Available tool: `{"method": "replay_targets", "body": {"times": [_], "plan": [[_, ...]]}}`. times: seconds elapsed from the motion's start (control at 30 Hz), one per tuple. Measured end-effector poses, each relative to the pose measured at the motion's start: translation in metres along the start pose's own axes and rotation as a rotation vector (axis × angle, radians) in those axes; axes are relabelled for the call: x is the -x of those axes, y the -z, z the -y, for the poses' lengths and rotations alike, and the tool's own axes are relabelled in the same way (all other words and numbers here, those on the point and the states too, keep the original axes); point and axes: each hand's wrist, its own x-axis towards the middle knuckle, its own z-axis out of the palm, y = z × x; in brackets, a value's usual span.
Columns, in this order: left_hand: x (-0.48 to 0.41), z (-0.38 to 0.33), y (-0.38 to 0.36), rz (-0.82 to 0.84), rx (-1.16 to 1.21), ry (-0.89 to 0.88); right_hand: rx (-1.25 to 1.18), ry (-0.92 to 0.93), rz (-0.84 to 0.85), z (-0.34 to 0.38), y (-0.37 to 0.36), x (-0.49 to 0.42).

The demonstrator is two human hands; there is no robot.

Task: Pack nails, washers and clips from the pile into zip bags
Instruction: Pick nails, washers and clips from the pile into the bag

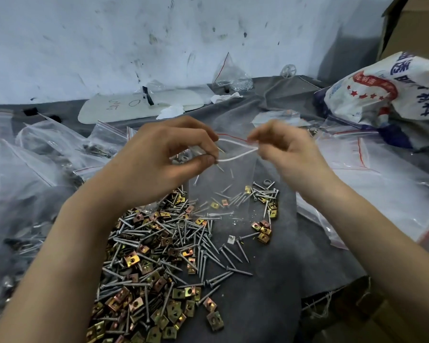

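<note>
A clear zip bag [229,177] with a red line at its mouth hangs open between both hands above the grey cloth. My left hand [169,157] pinches the bag's left rim and also holds small grey washers and a nail or two against it. My right hand [287,149] pinches the right end of the rim. Through the bag a few nails show. Below lies the pile [159,263] of silver nails and brass-coloured square clips, spreading from the middle toward the bottom left.
Filled zip bags [47,154] lie heaped at the left. Empty zip bags [372,174] are stacked at the right. A printed white sack [391,90] sits at the far right, a white board [139,105] and a bag of hardware [233,78] by the wall.
</note>
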Motion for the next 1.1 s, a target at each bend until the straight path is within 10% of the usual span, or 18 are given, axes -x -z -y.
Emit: {"method": "replay_targets", "body": {"times": [0.17, 0.4, 0.7, 1.1], "plan": [[0.0, 0.0, 0.002, -0.006, -0.003, -0.001, 0.676, -0.05, 0.476, -0.059, -0.017, 0.01], [0.001, 0.002, 0.002, -0.008, 0.012, 0.002, 0.979, 0.127, 0.442, -0.083, -0.03, 0.017], [-0.001, 0.004, -0.002, 0.037, -0.021, -0.019, -0.043, -0.041, -0.059, -0.012, -0.016, -0.001], [0.0, 0.0, -0.002, 0.047, -0.033, -0.033, -0.124, 0.289, -0.158, 0.027, -0.011, 0.012]]}}
